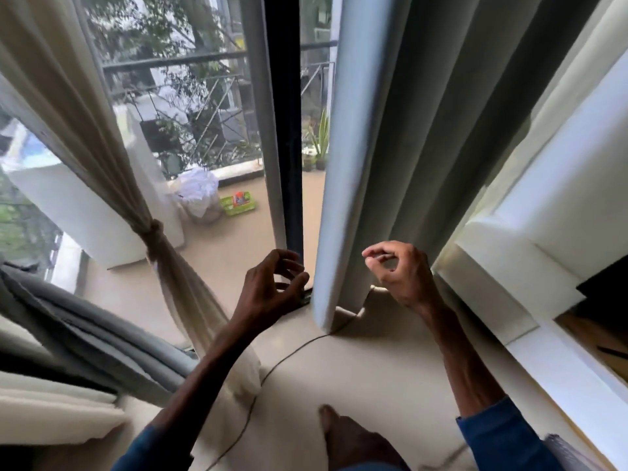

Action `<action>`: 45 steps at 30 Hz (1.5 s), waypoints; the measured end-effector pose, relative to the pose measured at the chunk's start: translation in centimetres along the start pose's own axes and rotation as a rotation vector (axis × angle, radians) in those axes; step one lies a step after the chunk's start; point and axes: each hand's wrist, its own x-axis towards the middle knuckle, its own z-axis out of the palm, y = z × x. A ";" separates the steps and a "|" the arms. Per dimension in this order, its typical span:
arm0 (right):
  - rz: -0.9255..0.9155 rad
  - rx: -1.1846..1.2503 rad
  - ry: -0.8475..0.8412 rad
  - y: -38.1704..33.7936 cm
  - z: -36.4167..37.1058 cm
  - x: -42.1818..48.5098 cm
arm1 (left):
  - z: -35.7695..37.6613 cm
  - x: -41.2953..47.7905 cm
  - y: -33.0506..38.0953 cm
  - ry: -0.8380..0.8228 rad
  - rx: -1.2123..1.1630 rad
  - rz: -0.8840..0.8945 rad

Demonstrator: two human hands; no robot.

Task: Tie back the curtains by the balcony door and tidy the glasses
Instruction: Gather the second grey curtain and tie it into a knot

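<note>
At the balcony door [283,130], the left hand [272,283] and right hand [399,273] flank the loose grey curtain [424,130], fingers [287,254] loosely curled, holding nothing. The cream curtain [85,130] at left hangs knotted.

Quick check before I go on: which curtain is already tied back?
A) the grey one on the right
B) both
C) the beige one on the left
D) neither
C: the left curtain is cinched by a knot, while the right curtain hangs straight and loose to the floor.
</note>
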 end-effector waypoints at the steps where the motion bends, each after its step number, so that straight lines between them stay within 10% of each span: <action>1: -0.001 0.006 0.026 0.3 -1.1 0.4 | 0.1 0.6 0.8 0.001 0.023 0.029; 21: -0.476 -0.052 0.257 6.1 -23.7 20.6 | 13.7 26.2 21.4 0.611 0.415 0.529; 31: -0.883 -0.344 0.560 -4.4 -36.4 35.8 | 7.1 38.7 37.1 0.796 0.478 0.779; 45: -0.775 -0.393 0.713 -19.4 -48.6 51.3 | -7.8 52.3 58.9 1.109 0.418 1.018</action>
